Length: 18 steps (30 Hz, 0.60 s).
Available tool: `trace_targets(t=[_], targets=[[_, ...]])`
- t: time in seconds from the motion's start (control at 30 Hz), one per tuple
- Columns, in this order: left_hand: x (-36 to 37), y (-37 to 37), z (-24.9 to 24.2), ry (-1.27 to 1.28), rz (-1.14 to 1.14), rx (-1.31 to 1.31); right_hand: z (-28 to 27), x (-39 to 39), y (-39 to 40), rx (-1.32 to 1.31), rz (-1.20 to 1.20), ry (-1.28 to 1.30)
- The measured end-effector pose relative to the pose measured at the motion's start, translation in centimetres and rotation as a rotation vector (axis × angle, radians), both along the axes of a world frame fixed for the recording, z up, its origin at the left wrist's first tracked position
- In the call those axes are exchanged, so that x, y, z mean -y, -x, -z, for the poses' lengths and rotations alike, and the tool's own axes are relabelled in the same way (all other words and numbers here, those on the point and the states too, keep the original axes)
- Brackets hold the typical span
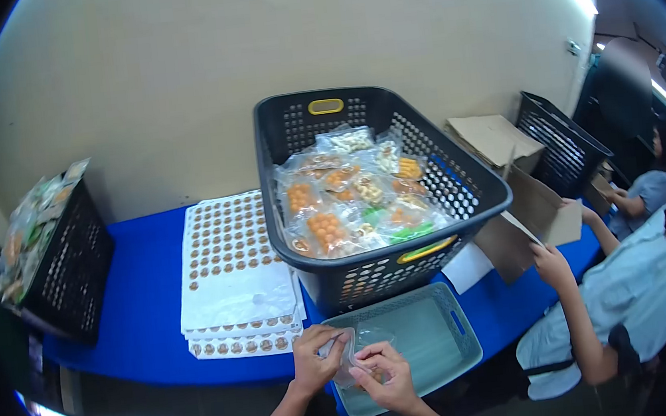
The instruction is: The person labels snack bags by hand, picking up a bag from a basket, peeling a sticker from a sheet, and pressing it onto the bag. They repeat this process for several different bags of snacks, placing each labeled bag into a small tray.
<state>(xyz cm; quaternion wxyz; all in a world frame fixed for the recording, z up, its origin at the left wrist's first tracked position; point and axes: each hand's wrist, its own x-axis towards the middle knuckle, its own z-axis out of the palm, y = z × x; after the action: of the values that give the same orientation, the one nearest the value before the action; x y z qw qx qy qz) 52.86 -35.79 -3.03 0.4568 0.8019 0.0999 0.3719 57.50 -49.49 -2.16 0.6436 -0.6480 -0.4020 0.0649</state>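
Note:
My left hand [315,360] pinches the upper edge of a small transparent plastic bag [352,342]. With fingers closed, my right hand [387,378] grips the same bag from the other side, and something orange-brown shows low down, partly hidden by those fingers. Both hands are over the left part of a shallow grey-green plastic basket [435,352]. Behind it stands a large black basket [371,272] with yellow handles, filled with bagged snacks [356,194] in orange, cream, yellow and green. Left of that basket lie stacked sheets of round stickers [230,258]; the top one is partly peeled.
A blue cloth [145,298] covers the table. At the left is another black basket [74,265] of filled bags. To the right, a person [630,300] handles an open cardboard box [545,207], with a black basket [559,142] behind. Another person [645,198] is farther back.

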Motion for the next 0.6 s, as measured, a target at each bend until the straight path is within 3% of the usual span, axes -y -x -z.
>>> trace_targets(t=[0.1, 0.17, 0.3, 0.37, 0.43, 0.5, 0.53, 0.57, 0.6], targets=[[1.6, 1.4, 0.3, 0.033, -0.09, -0.044, 0.7, 1.0, -1.2, 0.058, -0.076, 0.009], [3.5, 1.5, 0.6, 0.026, -0.472, 0.256, 0.5, 1.4, -1.4, -0.324, -0.061, -0.203], [8.2, 3.1, 0.1, 0.079, -0.085, 0.219, 0.2, 3.1, -1.2, -0.478, -0.222, -0.253], [10.1, 3.5, -0.5, -0.044, -0.202, 0.175, -0.7, 3.9, -1.3, 0.233, -0.453, 0.01], [10.0, 3.9, -0.7, 0.084, -0.258, 0.137, -1.0, 4.6, -3.0, 0.236, -0.562, 0.016], [10.2, 4.7, -1.9, 0.034, -0.308, 0.145, -1.5, 5.4, -5.2, 0.041, -0.678, 0.057], [10.3, 5.0, -1.9, 0.099, -0.229, 0.144, -1.2, 5.4, -5.8, 0.157, -0.548, -0.03], [10.3, 5.3, -2.1, 0.159, -0.148, 0.141, -1.6, 5.1, -5.6, 0.167, -0.567, -0.043], [10.4, 5.4, -2.6, 0.094, -0.12, 0.097, -2.2, 5.1, -5.0, 0.008, -0.447, -0.145]])
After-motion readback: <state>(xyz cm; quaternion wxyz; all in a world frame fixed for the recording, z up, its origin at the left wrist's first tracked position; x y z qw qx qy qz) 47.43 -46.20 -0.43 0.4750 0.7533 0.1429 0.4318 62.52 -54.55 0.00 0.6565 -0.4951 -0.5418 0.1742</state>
